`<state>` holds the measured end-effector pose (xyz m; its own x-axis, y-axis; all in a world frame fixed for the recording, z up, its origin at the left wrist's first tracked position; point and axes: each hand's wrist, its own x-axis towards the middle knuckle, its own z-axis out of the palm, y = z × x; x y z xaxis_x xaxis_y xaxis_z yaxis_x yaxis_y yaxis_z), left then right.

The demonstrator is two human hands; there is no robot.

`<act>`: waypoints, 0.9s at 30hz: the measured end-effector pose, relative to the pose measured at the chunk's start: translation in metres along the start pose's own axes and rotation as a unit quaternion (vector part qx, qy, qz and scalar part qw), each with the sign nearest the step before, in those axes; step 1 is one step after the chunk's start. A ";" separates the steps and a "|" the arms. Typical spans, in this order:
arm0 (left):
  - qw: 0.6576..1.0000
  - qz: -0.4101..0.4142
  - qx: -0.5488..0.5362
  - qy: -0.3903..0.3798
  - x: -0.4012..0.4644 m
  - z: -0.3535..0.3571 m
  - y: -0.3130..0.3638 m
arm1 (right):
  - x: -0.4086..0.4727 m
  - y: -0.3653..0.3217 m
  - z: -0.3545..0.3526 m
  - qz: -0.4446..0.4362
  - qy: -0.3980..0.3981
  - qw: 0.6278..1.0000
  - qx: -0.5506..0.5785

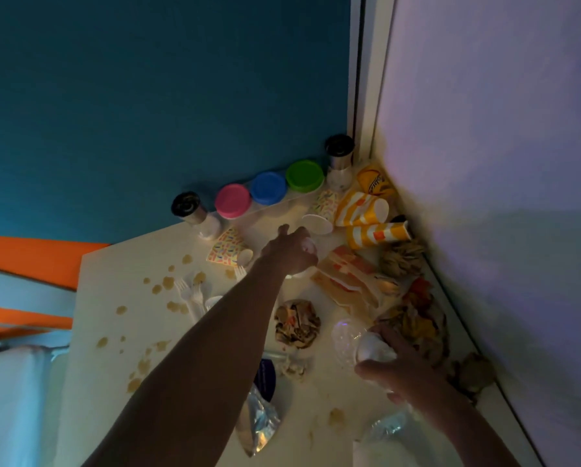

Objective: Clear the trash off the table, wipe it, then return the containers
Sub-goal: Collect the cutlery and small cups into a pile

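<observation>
The white table [113, 298] is littered with trash and brown stains [167, 281]. My left hand [290, 252] reaches to the table's middle and grips a small white cup [307, 247], mostly hidden by my fingers. My right hand [395, 369] holds a clear plastic cup [348, 342] with crumpled white paper [373, 348] in it, near the right wall. Three containers stand along the back wall, with pink [232, 201], blue [268, 187] and green [304, 175] lids. Two black-capped shakers [189, 208] [339, 153] flank them.
Yellow striped cups [363, 208], confetti cups [226, 247], white plastic forks [191, 294], a paper ball [297, 323], an orange-white carton [346, 278] and crumpled wrappers [417, 318] crowd the corner. A clear plastic bag [258, 423] lies at the front edge. The wall [484, 197] closes off the right.
</observation>
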<state>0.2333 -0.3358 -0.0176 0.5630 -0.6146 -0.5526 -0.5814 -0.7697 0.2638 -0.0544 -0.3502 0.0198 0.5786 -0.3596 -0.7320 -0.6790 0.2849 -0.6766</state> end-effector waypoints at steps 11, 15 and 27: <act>0.998 0.001 0.031 0.048 0.004 0.010 -0.001 | 0.009 0.007 0.022 -0.057 -0.157 0.968 -0.186; 0.996 -0.009 0.057 0.061 -0.001 0.015 -0.005 | 0.013 0.011 0.052 -0.075 -0.183 0.950 -0.243; 0.991 0.026 0.064 0.116 -0.008 0.029 -0.010 | 0.045 0.015 0.098 -0.092 -0.053 0.910 -0.401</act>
<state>0.2176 -0.3180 -0.0387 0.6411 -0.6881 -0.3400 -0.6752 -0.7162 0.1764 0.0061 -0.2752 -0.0309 0.7277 -0.2348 -0.6444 -0.6524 -0.5271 -0.5446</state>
